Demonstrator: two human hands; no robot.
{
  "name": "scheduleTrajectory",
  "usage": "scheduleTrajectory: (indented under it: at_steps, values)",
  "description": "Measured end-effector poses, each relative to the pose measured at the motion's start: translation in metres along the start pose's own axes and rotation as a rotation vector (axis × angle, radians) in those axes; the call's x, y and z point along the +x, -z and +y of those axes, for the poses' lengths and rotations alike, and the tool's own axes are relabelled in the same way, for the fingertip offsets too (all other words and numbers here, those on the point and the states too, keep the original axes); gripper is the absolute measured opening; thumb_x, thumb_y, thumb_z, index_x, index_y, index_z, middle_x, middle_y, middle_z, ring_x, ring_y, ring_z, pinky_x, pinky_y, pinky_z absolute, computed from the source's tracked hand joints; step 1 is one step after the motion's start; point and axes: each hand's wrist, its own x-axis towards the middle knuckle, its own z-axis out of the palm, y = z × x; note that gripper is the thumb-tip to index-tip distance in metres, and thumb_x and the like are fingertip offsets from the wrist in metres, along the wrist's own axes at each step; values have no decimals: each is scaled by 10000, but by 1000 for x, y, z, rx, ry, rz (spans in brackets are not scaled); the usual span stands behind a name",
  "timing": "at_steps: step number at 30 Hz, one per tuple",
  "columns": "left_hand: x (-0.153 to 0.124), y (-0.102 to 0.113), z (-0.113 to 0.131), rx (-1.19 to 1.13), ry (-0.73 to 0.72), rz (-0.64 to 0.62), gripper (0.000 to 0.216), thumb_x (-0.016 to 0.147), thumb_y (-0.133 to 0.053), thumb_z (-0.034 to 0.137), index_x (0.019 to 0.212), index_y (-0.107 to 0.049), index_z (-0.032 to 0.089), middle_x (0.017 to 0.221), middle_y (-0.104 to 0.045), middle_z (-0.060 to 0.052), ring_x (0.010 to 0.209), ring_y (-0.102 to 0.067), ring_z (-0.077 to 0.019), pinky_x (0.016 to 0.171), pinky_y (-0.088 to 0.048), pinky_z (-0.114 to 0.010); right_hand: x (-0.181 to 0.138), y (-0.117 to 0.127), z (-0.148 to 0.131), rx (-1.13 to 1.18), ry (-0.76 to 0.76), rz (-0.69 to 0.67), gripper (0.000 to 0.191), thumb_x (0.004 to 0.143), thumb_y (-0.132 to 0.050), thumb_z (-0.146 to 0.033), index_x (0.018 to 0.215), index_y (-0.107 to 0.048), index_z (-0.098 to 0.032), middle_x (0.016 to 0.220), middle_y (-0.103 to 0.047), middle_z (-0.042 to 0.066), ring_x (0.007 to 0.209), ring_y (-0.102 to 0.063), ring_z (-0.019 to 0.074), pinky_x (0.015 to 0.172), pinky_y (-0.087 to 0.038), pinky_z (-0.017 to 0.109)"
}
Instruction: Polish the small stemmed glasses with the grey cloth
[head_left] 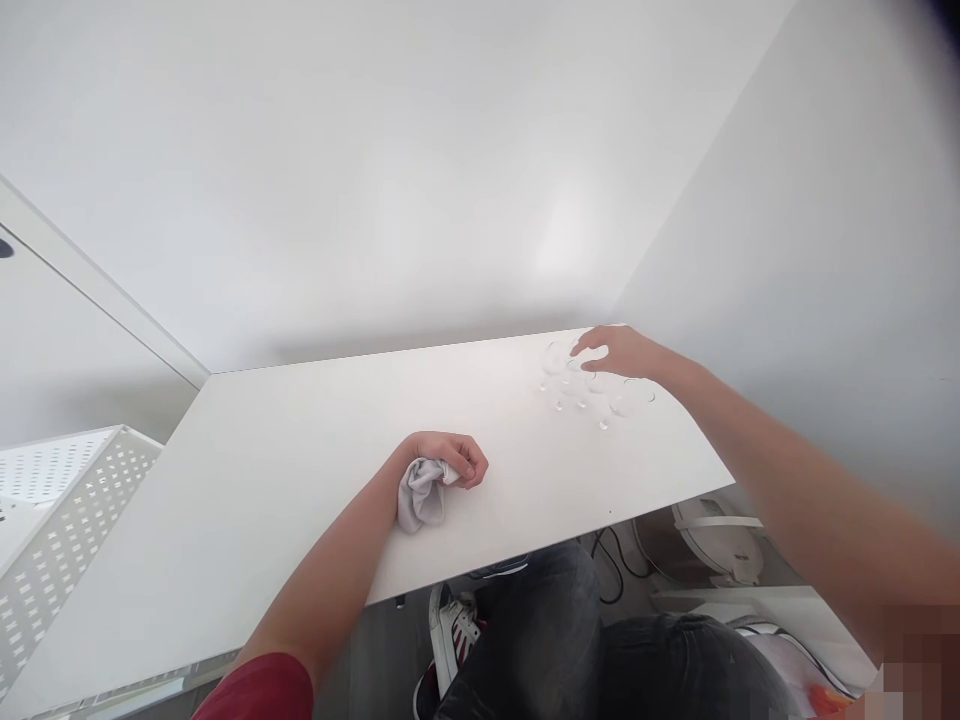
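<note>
From the head cam, the left hand (457,458) has a grey cloth (421,495) bunched in its curled fingers, low over the middle of the white table (300,430). The right hand (619,350) is at the far right corner, thumb and fingers parted, among what look like clear glasses (553,358); they nearly vanish against the white, so can't tell if it's touching one. Progress-wise, the glasses sit in one bunch, none in the cloth yet.
</note>
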Motion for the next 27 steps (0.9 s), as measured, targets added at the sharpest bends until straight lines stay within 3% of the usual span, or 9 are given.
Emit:
scheduleTrajectory:
  at_steps: [2,5,8,11,16,21,27]
  values:
    - [0,0,-1,-3,7,-1,331,758,-782,519,690,-737,198,531,-546,-64,446,-429,-163,424,-293,-355,5,-5,-1,22,13,-18,337,832,-774,-212,1161,-786,-283,1289,-695,84,1078,-699,241,654,-566,263]
    - [-1,-1,0,-4,15,9,345,727,-804,527,648,-726,201,538,-576,-74,434,-451,-171,408,-314,-358,15,-15,-4,75,-50,-56,405,814,-760,-124,1196,-780,-257,1280,-702,114,899,-736,206,624,-583,279]
    - [0,-2,1,8,10,23,345,707,-815,526,628,-727,202,532,-590,-78,433,-476,-181,400,-348,-359,25,-24,-4,93,-99,-140,330,772,-718,-30,1040,-818,-194,1229,-726,133,738,-723,164,581,-581,275]
    - [1,0,1,30,13,-5,338,738,-788,514,644,-709,198,555,-583,-69,460,-470,-170,420,-359,-343,32,-30,-2,82,-84,-169,281,740,-693,8,920,-819,-166,1106,-765,119,699,-715,162,566,-582,261]
    - [4,6,-7,40,-8,-124,316,818,-737,459,711,-660,172,620,-546,-31,516,-463,-137,473,-355,-296,38,-30,-11,76,-81,-206,248,697,-722,-22,885,-793,-165,1023,-780,87,754,-735,188,596,-620,254]
    - [13,3,-10,77,0,-191,339,824,-739,491,743,-685,167,670,-579,-46,546,-496,-147,479,-393,-281,44,-34,-51,65,-57,-242,272,695,-708,-16,922,-774,-151,1075,-776,106,752,-727,188,571,-591,236]
    - [21,-4,-8,134,-9,-251,374,803,-749,531,729,-712,167,700,-622,-72,556,-530,-165,478,-413,-285,52,-56,-135,-11,121,-240,297,713,-690,7,960,-782,-130,1056,-779,128,749,-707,191,590,-552,247]
